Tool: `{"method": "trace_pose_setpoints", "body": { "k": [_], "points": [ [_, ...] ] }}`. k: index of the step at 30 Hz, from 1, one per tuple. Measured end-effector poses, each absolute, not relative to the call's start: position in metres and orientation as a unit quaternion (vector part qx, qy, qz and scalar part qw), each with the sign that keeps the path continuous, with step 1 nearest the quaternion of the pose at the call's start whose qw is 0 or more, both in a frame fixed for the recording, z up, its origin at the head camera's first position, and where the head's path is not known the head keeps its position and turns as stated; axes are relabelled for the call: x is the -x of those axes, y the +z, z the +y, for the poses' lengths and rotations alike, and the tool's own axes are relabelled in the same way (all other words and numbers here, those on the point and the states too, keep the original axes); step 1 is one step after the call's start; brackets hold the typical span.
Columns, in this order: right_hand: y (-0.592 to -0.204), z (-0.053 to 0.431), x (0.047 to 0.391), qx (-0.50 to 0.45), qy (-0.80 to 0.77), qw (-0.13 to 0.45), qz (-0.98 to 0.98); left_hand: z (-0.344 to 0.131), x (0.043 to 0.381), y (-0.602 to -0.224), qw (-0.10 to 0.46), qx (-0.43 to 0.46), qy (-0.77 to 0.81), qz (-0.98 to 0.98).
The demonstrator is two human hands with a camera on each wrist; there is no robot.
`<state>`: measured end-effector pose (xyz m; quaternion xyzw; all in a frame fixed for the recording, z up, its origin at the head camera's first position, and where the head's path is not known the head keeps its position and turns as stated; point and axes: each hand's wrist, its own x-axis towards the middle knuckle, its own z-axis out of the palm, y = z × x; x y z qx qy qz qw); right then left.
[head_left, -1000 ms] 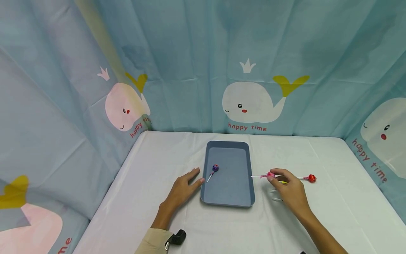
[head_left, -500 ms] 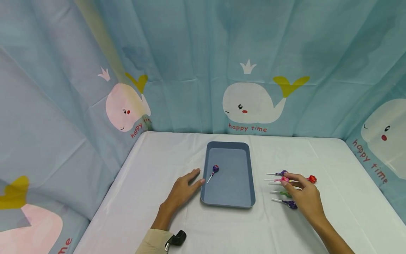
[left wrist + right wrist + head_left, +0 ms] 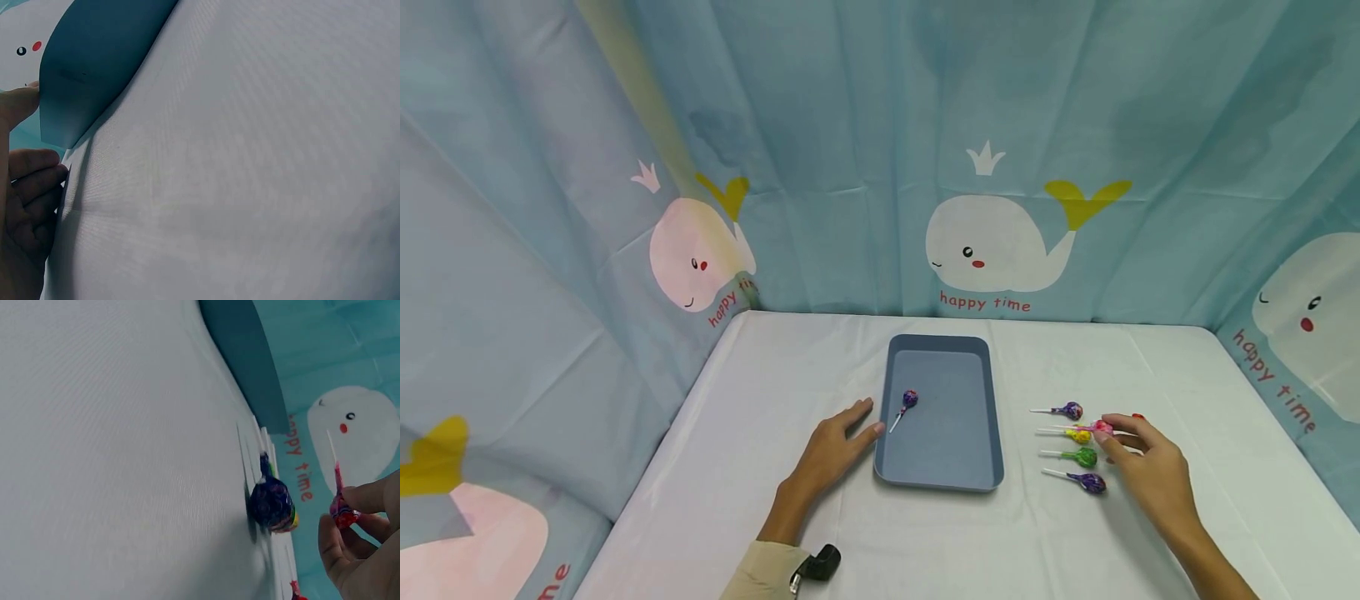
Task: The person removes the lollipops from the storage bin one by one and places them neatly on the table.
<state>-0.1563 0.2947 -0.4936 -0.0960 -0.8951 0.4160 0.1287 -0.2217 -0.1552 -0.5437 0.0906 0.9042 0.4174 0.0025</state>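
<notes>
My right hand (image 3: 1156, 473) pinches a pink-wrapped lollipop (image 3: 1102, 427) by its candy head, white stick pointing left. In the right wrist view this lollipop (image 3: 344, 511) is held up off the table, between thumb and fingers. Below it lies a row: a purple lollipop (image 3: 1074, 411), a yellow one (image 3: 1081, 436), a green one (image 3: 1086, 457) and a dark purple one (image 3: 1092, 483). A red lollipop is almost wholly hidden behind my right hand. My left hand (image 3: 829, 450) rests at the left rim of a blue-grey tray (image 3: 938, 462), its thumb touching it, fingers relaxed.
One purple-and-red lollipop (image 3: 910, 398) lies in the tray's left half. A white cloth (image 3: 797, 358) covers the table. Behind and beside it hangs a blue curtain (image 3: 850, 250) with whale prints. A black device (image 3: 822, 562) is strapped at the left cuff.
My right hand has moved right with the pink lollipop, from beside the tray to the right end of the row, uncovering the lollipops there. The left hand and tray stay put.
</notes>
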Motion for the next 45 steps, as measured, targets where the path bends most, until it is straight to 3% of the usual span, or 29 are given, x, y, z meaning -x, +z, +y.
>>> {"method": "trace_pose_setpoints", "body": {
  "k": [45],
  "points": [
    [-0.513,0.356,0.161,0.217,0.35,0.035,-0.911,-0.156,0.223,-0.545,-0.002,-0.099,0.411,0.906]
  ]
}}
